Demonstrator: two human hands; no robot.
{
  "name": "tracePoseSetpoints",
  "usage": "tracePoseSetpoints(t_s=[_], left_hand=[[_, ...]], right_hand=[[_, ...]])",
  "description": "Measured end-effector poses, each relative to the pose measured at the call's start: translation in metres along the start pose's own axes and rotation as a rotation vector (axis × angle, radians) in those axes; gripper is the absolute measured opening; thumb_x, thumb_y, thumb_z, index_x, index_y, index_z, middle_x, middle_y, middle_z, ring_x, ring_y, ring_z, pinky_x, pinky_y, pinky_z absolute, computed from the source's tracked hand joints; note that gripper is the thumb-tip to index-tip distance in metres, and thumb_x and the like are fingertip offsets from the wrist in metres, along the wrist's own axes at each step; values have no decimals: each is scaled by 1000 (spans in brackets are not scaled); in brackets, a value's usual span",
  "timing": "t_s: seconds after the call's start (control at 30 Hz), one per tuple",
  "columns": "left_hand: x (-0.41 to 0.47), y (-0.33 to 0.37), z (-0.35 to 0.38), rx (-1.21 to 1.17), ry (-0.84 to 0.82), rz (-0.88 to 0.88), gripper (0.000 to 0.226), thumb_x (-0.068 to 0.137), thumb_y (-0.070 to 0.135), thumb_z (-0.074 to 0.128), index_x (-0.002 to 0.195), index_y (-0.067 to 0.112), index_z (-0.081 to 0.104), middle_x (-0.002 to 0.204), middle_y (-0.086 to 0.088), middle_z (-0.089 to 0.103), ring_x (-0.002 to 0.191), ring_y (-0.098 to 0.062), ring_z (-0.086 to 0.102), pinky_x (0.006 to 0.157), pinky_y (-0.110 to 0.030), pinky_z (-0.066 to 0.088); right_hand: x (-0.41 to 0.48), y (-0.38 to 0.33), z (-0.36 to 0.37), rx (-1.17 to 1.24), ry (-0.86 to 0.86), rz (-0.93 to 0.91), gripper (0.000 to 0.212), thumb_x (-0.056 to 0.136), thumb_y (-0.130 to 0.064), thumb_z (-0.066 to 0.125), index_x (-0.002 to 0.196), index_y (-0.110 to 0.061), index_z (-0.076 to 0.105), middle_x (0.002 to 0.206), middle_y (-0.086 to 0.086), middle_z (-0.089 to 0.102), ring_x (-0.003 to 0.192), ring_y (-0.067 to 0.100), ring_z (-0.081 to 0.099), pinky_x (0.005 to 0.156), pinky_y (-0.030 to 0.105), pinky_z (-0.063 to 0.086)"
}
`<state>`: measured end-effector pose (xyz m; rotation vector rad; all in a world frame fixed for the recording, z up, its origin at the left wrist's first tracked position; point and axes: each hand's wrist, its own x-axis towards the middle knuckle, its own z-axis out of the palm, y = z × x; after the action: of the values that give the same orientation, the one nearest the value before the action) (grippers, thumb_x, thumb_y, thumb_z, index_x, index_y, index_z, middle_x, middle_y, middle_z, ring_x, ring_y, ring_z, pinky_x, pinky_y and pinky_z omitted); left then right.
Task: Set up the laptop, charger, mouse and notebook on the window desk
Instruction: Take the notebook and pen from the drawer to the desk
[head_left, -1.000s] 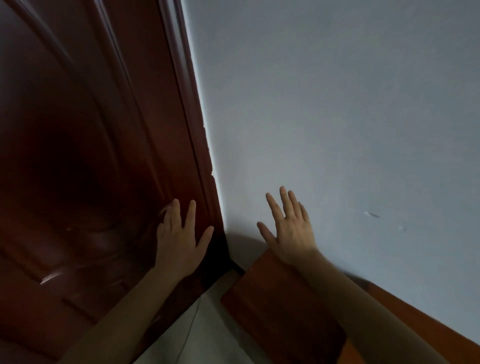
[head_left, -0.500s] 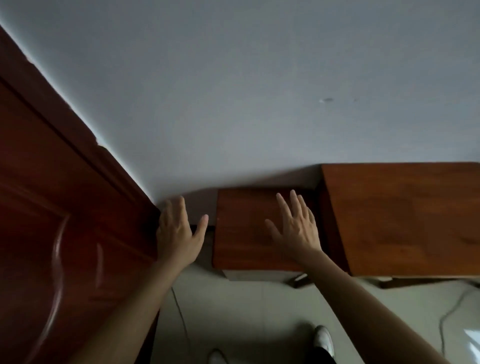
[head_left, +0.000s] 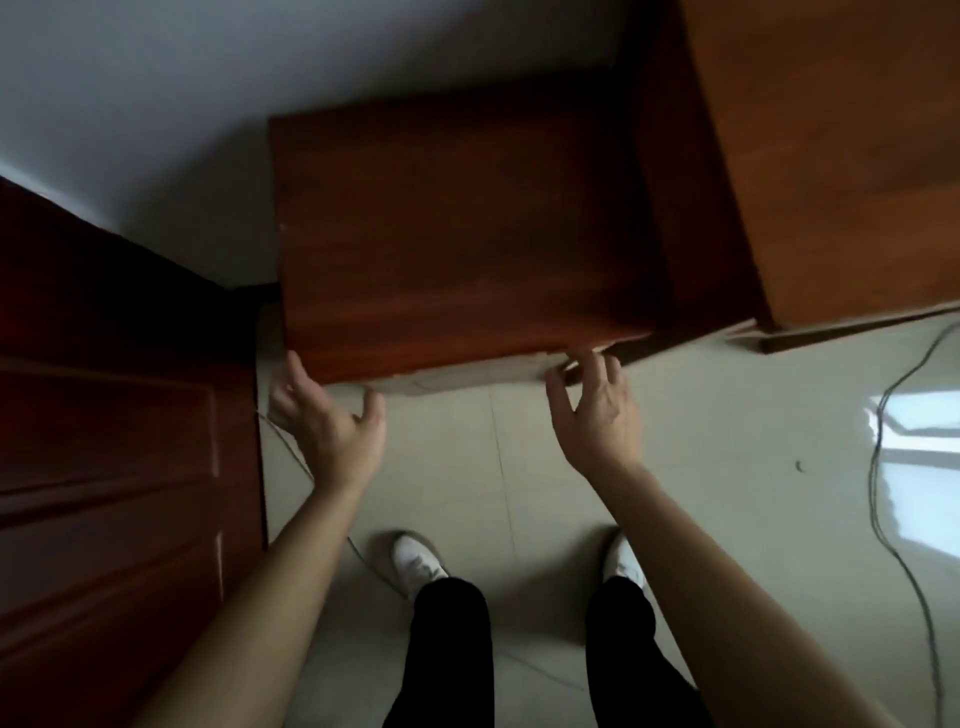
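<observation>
A low dark-brown wooden cabinet (head_left: 457, 234) stands against the white wall, its top bare. My left hand (head_left: 327, 421) hovers at its front left corner, fingers apart and holding nothing. My right hand (head_left: 597, 415) hangs at the front right corner, fingers curled loosely just below the top's edge, also holding nothing. No laptop, charger, mouse or notebook shows in this view.
A taller, lighter wooden desk (head_left: 841, 156) adjoins the cabinet on the right. A dark red door (head_left: 114, 441) fills the left side. A thin cable (head_left: 883, 467) runs over the pale tiled floor at right. My white shoes (head_left: 415, 564) stand below.
The view has tilted down from the wall and door to the cabinet and floor. Both hands have dropped from raised, spread poses to the cabinet's front edge.
</observation>
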<state>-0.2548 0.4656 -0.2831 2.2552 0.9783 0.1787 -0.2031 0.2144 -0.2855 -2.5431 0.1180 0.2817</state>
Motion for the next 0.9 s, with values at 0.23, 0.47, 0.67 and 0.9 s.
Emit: tracePoseSetpoints(t_s=[0.23,0.47,0.67,0.9], left_hand=[[-6,-82,97,-312,49,-225,93,89,8,63,155,8,-4,161,-17,8,141,-22,31,105,-25,41],[17,-94,125,-379,-6,-124,100,81,22,63,156,11,-3,164,-8,11,144,-12,24,111,-29,35],[24,-89,131,-444,29,-180,95,83,12,59,156,9,-2,163,-9,11,146,-14,23,91,2,33],[29,-81,118,-404,45,-272,64,67,17,56,117,48,32,126,-5,47,112,-18,52,78,-18,45]], right_hand=[[15,76,89,228,98,50,54,98,-33,58,144,-8,43,138,14,49,124,28,53,95,40,49],[55,83,99,404,144,105,89,91,-19,66,157,3,10,156,23,28,146,37,31,120,39,27],[62,76,98,515,176,148,91,88,-12,69,156,3,10,149,20,32,144,33,31,118,36,25],[58,65,85,615,153,241,89,77,-16,70,152,-3,24,145,10,34,132,21,42,112,37,36]])
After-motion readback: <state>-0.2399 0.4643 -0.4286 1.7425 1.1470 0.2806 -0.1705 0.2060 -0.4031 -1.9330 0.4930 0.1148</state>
